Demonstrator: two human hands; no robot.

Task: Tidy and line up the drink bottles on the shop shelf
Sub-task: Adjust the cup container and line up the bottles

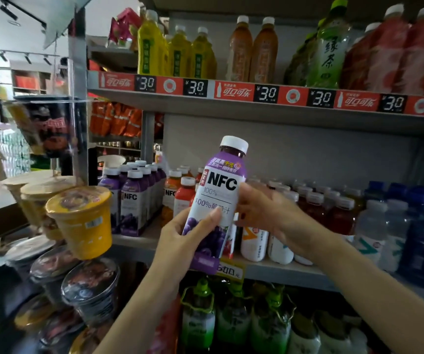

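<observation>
We've got a purple grape juice bottle (216,200) lifted clear of the middle shelf (134,242), upright with a slight lean and its NFC label facing us. Our left hand (187,238) grips it low on the body, thumb across the front; our right hand (264,210) is wrapped round the far side at mid-height. So both hands are grasping this one bottle, and it sits in the air in front of the red juice bottles (184,198).

Where does that leave us? To the left, the purple NFC row (135,198) looks fairly neat, caps together, labels forward. That's probably where this bottle belongs, so it is not yet placed. On the right, the small bottles with white caps (315,200) look crowded and less even, so we reckon plenty of straightening is left.
</observation>
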